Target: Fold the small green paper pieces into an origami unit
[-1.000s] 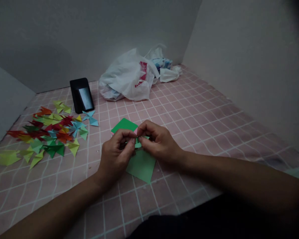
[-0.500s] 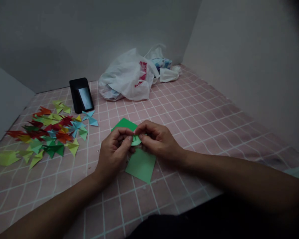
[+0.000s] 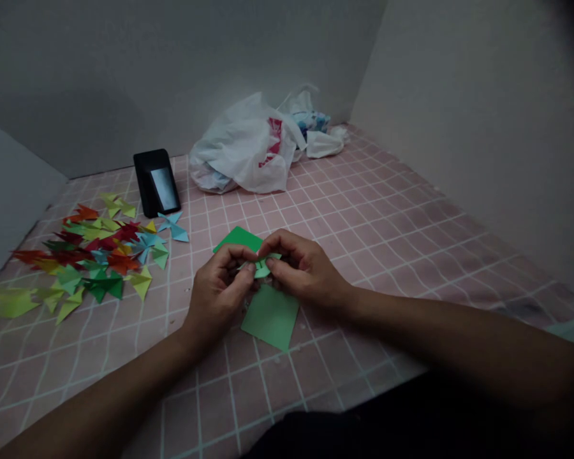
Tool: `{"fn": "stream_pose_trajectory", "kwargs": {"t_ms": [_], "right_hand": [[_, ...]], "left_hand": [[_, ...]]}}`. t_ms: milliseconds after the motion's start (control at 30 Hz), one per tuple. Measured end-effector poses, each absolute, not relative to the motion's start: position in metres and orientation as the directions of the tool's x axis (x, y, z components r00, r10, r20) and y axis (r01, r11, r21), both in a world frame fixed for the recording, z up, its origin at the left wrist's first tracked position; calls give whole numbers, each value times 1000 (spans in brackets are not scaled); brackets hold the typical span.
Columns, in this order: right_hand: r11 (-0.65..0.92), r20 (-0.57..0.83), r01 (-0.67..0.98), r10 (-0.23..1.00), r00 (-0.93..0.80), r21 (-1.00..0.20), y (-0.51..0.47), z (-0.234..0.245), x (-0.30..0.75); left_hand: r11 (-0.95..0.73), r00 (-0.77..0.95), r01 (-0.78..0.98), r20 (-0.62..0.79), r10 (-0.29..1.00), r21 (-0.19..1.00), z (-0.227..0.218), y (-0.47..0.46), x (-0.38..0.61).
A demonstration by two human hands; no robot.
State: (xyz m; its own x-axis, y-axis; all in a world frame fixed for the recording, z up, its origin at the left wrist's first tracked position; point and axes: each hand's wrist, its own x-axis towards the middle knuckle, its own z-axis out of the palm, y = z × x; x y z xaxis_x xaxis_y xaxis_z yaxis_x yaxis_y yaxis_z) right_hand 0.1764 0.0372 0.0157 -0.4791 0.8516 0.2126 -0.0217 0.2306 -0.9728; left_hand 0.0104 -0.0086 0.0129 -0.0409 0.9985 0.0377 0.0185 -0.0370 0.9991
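A small folded piece of light green paper (image 3: 263,269) is pinched between my two hands. My left hand (image 3: 220,280) grips its left side with thumb and fingertips, and my right hand (image 3: 306,271) grips its right side the same way. The fingers hide part of the folds. Below the hands a light green paper square (image 3: 270,319) lies on the cloth, its upper corner covered. Behind them lies a darker green paper sheet (image 3: 239,238), partly hidden by my fingers.
On the left lies a spread of folded paper pieces (image 3: 106,245) in several colours. A black phone-like device (image 3: 146,185) leans near the back wall. A white plastic bag (image 3: 243,143) and crumpled white packaging (image 3: 326,143) rest at the back of the pink checked cloth (image 3: 387,217).
My thumbs and fingertips have shifted slightly on the folded paper, whose visible shape has changed a little. Everything else stays where it was.
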Motion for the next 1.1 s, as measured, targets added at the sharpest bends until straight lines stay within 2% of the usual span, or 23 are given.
{"fn": "stream_pose_trajectory", "kwargs": {"t_ms": [400, 1100], "right_hand": [[201, 185, -16, 859, -477, -979, 38, 14, 176], [151, 141, -17, 871, -471, -988, 38, 12, 176]], "left_hand": [[-34, -62, 39, 36, 997, 999, 11, -7, 11], [-43, -59, -25, 41, 997, 999, 10, -6, 12]]}}
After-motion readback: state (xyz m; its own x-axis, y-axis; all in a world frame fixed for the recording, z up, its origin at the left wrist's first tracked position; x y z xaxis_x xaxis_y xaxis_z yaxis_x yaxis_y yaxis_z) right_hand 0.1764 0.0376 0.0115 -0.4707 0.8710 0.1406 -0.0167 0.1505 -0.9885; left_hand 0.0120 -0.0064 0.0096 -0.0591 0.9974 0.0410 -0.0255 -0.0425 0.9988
